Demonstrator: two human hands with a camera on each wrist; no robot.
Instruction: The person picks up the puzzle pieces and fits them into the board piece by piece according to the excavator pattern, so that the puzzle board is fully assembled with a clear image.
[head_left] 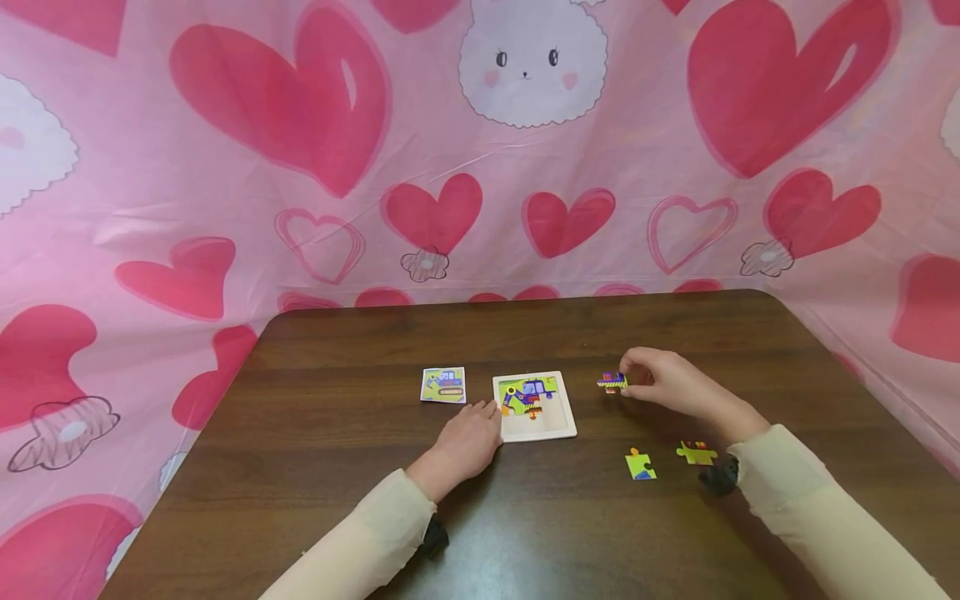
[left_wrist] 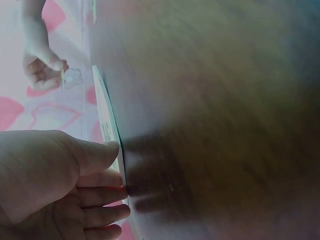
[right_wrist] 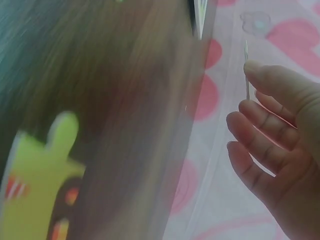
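Left hand point(head_left: 463, 438), fingers loosely extended, touches the tray point(head_left: 557, 422) at its 9 o'clock, while right hand point(head_left: 667, 383) pinches 1 puzzle piece point(head_left: 611, 382) toward 3, 2 loose pieces point(head_left: 640, 464) toward 4.

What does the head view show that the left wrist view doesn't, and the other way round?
Only the head view shows the card, the printed faces of two loose pieces, and the back of the left hand.

Only the left wrist view shows that hand's palm side, and the tray nearly edge-on.

Both show the tray itself, the right hand pinching a held piece, the table and the curtain.
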